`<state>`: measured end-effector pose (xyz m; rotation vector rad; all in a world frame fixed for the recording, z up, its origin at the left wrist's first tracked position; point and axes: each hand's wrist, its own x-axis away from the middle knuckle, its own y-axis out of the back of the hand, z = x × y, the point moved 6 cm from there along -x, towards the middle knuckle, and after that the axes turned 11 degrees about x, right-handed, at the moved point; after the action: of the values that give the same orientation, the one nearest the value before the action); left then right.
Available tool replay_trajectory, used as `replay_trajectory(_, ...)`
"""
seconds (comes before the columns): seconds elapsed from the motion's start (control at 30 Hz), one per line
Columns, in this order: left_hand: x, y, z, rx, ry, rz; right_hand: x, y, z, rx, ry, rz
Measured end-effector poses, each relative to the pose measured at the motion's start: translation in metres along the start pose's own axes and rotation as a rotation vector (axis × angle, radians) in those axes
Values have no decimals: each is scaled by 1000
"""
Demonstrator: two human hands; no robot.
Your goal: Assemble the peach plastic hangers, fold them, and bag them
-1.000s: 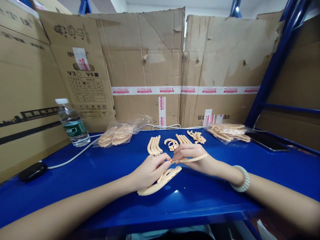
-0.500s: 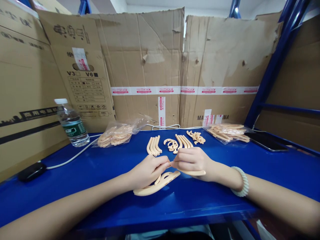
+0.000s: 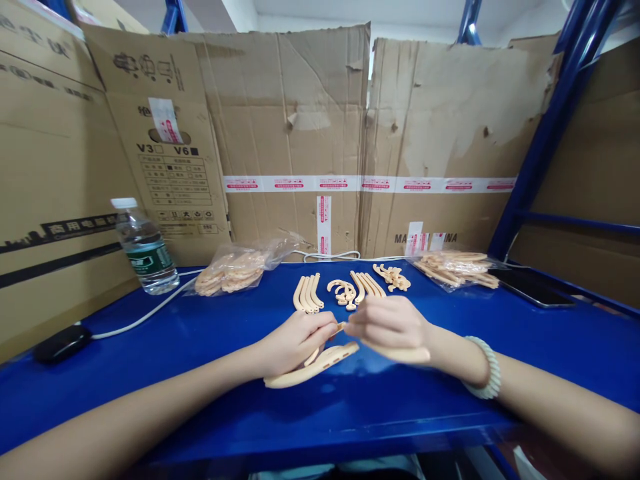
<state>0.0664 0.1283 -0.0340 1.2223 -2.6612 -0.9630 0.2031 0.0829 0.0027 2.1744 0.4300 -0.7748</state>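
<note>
My left hand is closed around beige pieces. A long curved beige piece with small slots sticks out below it, and a thin beige strip shows at its fingertips. Close beside it, my right hand is closed on another curved beige piece, which runs under the palm toward the wrist. The right hand is smeared by motion, and its fingertips are near the strip; whether they touch it I cannot tell. Both hands are just above the blue table.
Behind the hands lie curved beige strips, more strips, hooked pieces and small parts. Bagged parts and a second bag flank them. A bottle, mouse and phone stand farther out.
My right hand has shifted slightly and its piece has swung lower toward the wrist. The slotted piece in my left hand has tilted a little, showing more of its slots.
</note>
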Motion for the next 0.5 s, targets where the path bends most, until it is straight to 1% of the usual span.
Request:
replay_trajectory(0.07,-3,-1,14,234,121,23,4,0,-29,-115,-251,-15)
replay_trajectory(0.13,-6,-4,30,524,250,51,17,-2,-66,-206,-505,1)
replay_trajectory(0.17,-8,-5,35,649,279,65,26,-3,-84,-245,-617,13)
replay_trajectory(0.23,-11,-5,38,813,276,67,50,-7,-120,-303,-864,79)
replay_trajectory(0.3,-12,-2,36,864,255,32,75,-13,-146,-343,-1067,209)
replay_trajectory(0.33,-11,-1,34,862,252,8,87,-16,-155,-366,-1168,282)
replay_trajectory(0.4,-10,2,28,842,265,-43,107,-22,-164,-360,-1337,467)
replay_trajectory(0.43,-9,3,25,838,278,-65,115,-24,-166,-342,-1395,564)
replay_trajectory(0.5,-8,5,22,856,304,-106,126,-27,-165,-296,-1453,729)
